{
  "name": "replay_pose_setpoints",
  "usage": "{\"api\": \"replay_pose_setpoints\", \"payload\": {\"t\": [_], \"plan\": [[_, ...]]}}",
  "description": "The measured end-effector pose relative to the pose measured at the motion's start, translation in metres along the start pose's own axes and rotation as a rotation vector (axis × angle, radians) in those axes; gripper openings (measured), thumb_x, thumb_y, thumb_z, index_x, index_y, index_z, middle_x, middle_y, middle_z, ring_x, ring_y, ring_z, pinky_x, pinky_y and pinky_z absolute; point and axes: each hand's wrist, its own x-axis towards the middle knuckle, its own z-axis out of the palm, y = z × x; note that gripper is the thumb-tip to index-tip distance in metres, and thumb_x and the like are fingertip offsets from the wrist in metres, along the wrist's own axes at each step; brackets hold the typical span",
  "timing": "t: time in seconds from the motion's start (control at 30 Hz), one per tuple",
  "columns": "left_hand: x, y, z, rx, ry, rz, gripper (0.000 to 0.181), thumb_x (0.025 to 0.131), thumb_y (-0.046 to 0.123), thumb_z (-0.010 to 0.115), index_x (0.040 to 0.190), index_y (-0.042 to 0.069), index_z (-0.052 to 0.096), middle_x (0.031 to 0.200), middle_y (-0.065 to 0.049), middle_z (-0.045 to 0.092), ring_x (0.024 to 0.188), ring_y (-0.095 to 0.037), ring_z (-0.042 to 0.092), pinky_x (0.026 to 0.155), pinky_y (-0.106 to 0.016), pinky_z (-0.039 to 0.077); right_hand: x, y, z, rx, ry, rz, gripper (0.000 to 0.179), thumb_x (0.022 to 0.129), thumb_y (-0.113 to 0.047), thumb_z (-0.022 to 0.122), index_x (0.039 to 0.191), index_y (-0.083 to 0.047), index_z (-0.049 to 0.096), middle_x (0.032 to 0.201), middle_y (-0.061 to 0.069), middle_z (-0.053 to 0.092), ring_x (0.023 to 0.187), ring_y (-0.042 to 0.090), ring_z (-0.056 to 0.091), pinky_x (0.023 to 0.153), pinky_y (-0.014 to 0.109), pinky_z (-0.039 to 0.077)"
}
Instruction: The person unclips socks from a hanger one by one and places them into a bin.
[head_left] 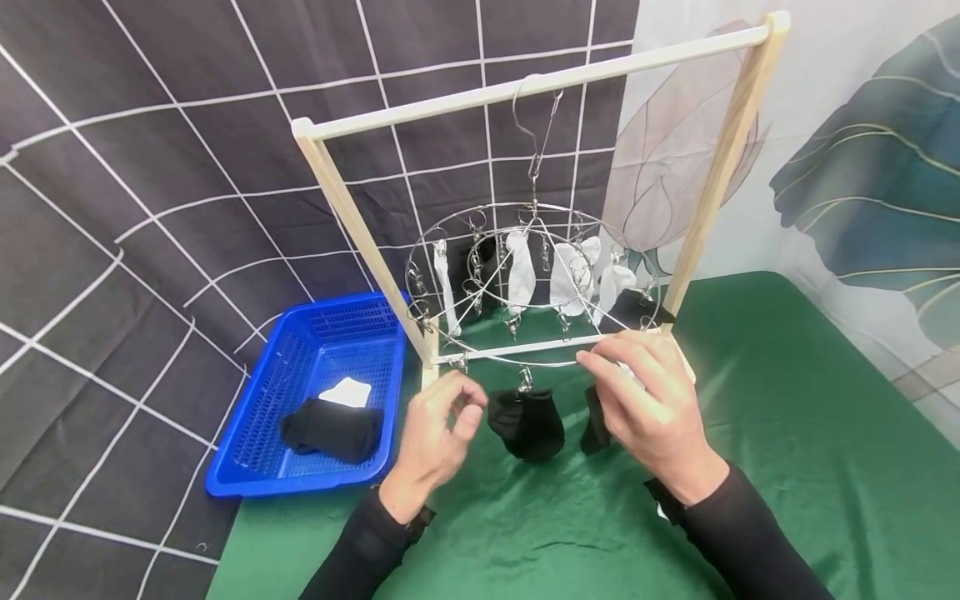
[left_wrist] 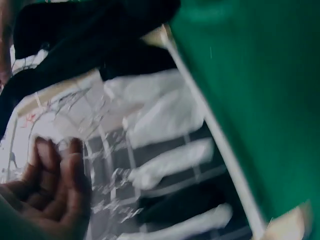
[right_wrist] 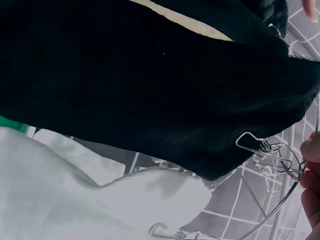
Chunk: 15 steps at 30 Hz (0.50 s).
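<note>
A round metal sock hanger [head_left: 480,354] with small clips hangs by its hook from a wooden frame [head_left: 540,83]. At its front right rim, my right hand [head_left: 656,408] pinches the wire where a clip [right_wrist: 252,145] bites a black sock [right_wrist: 150,100]. My left hand [head_left: 438,437] is raised at the front left, fingers loosely curled, and no held thing shows in it. Beside it hangs another black sock [head_left: 528,425] from a clip. White socks [head_left: 521,271] hang along the hanger's far side. The left wrist view is blurred.
A blue plastic basket [head_left: 247,454] stands to the left, holding a black sock [head_left: 333,429] and a white one [head_left: 348,392]. Green cloth [head_left: 765,400] covers the table. Behind are a dark gridded backdrop [head_left: 225,150] and a leaf-patterned one [head_left: 892,183].
</note>
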Motion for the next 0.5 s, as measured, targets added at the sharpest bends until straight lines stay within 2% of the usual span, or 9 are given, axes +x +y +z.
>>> {"api": "replay_pose_setpoints", "payload": {"t": [0.03,0.1,0.17,0.2,0.27,0.37,0.43,0.5], "plan": [[-0.002,-0.001,0.004,-0.030,-0.058,-0.037,0.053,0.096,0.061,0.033,0.102,0.018,0.064,0.093,0.005,0.062,0.081,-0.008,0.058,0.064,-0.024,0.049,0.000,-0.001,0.000,0.000,0.001,0.002,0.019,0.079,0.006,0.058,0.088,0.001,0.074,0.082,0.014,0.066,0.074,0.037,0.058,0.067,0.045,0.042],[-0.006,-0.001,0.012,-0.126,-0.136,-0.103,0.061,0.093,0.065,0.036,0.123,0.016,0.058,0.110,0.001,0.061,0.095,-0.012,0.058,0.076,-0.030,0.050,0.000,-0.003,0.001,0.001,0.001,0.004,0.019,0.080,0.006,0.058,0.088,0.002,0.074,0.083,0.014,0.067,0.076,0.038,0.058,0.068,0.045,0.043],[-0.007,0.002,0.020,-0.223,-0.179,-0.126,0.065,0.093,0.064,0.041,0.133,0.014,0.051,0.121,-0.002,0.060,0.104,-0.015,0.059,0.083,-0.034,0.049,0.001,-0.005,0.001,0.003,-0.002,0.004,0.019,0.080,0.006,0.057,0.088,0.002,0.074,0.083,0.014,0.066,0.076,0.038,0.058,0.070,0.046,0.043],[-0.006,0.004,0.023,-0.256,-0.181,-0.125,0.065,0.093,0.062,0.044,0.134,0.013,0.051,0.123,-0.002,0.060,0.105,-0.016,0.059,0.085,-0.035,0.049,0.001,-0.005,0.001,0.006,-0.003,0.004,0.019,0.080,0.006,0.057,0.088,0.002,0.074,0.083,0.015,0.066,0.076,0.038,0.058,0.071,0.046,0.044],[-0.004,0.013,0.028,-0.314,-0.148,-0.116,0.055,0.093,0.050,0.055,0.130,0.009,0.055,0.118,-0.003,0.064,0.099,-0.017,0.063,0.082,-0.034,0.050,0.002,-0.006,0.001,0.007,-0.003,0.002,0.020,0.079,0.006,0.057,0.089,0.002,0.074,0.083,0.015,0.066,0.076,0.039,0.058,0.071,0.046,0.044],[0.002,0.025,0.030,-0.356,-0.073,-0.108,0.029,0.092,0.022,0.066,0.114,0.003,0.064,0.103,-0.005,0.069,0.087,-0.018,0.067,0.070,-0.030,0.053,0.002,-0.006,0.002,0.010,0.003,0.001,0.020,0.078,0.007,0.057,0.088,0.002,0.074,0.083,0.014,0.066,0.075,0.039,0.058,0.070,0.046,0.043],[0.005,0.031,0.030,-0.358,-0.028,-0.114,0.015,0.087,0.004,0.068,0.102,0.002,0.067,0.091,-0.006,0.070,0.074,-0.018,0.067,0.061,-0.027,0.052,0.002,-0.006,0.002,0.012,0.003,0.004,0.020,0.078,0.007,0.058,0.088,0.001,0.074,0.083,0.014,0.066,0.074,0.038,0.059,0.069,0.046,0.042],[0.006,0.033,0.030,-0.362,-0.003,-0.120,0.012,0.084,-0.005,0.068,0.094,0.002,0.068,0.082,-0.006,0.069,0.066,-0.019,0.066,0.057,-0.026,0.051,0.002,-0.005,0.001,0.011,-0.005,0.011,0.019,0.078,0.006,0.058,0.088,0.001,0.074,0.083,0.013,0.066,0.074,0.038,0.058,0.068,0.046,0.041]]}}
